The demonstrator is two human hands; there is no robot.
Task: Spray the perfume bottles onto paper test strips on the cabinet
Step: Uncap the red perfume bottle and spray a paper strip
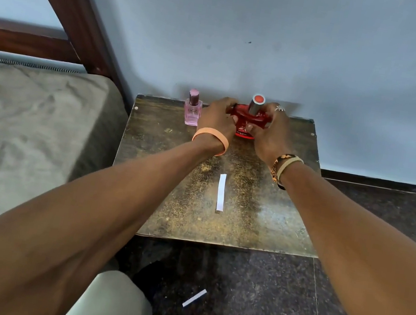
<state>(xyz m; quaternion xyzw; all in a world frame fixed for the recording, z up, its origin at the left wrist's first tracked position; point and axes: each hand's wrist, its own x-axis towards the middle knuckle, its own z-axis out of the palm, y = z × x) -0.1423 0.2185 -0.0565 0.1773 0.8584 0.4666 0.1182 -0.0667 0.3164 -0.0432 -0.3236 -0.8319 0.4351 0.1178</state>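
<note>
1. Red perfume bottle (248,121): stands at the rear of the table (260,214), near the wall, upright, silver cap with a red top in place.
2. Left hand (217,116): fingers wrapped round the bottle's left side; orange band on the wrist.
3. Right hand (269,134): fingers closed on the bottle's right side; ring on one finger, two bands on the wrist.
4. Pink perfume bottle (192,108): upright, just left of the left hand, capped, untouched.
5. Paper test strip (221,192): lies flat mid-table, between the forearms, well apart from both bottles.
6. Second paper strip (194,298): on the floor below the table's front edge.
7. Bed (31,115): adjoins the table on the left.
</note>
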